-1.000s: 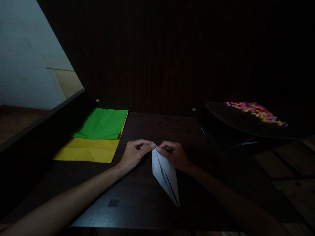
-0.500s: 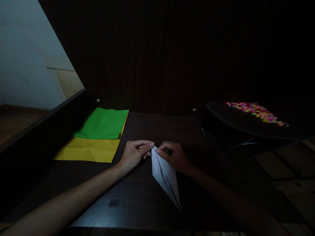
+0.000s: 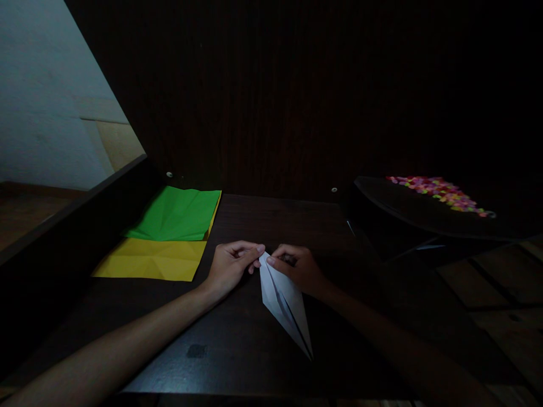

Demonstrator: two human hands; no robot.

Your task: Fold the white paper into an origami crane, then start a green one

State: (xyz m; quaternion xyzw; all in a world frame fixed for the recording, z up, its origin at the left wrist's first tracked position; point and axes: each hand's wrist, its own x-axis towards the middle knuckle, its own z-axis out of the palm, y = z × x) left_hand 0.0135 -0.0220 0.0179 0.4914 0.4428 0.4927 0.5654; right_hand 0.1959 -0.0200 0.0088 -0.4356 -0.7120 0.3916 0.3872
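A white sheet of paper, folded into a narrow kite shape, is held between my two hands over the dark table. Its long point slants down toward me and to the right, with a dark slit between the folded flaps. My left hand pinches the top corner between thumb and fingers. Just right of it, my right hand grips the paper's upper right edge, thumb on top and fingers curled behind. The fingertips behind the paper are partly hidden.
Creased green paper overlaps yellow paper at the left of the wooden table. A dark panel rises behind. Small pink and yellow pieces lie on a dark surface at right. A raised ledge borders the left side.
The folded paper's top has shifted very slightly left and its lower tip slightly right. Both hands keep their hold in nearly the same place.
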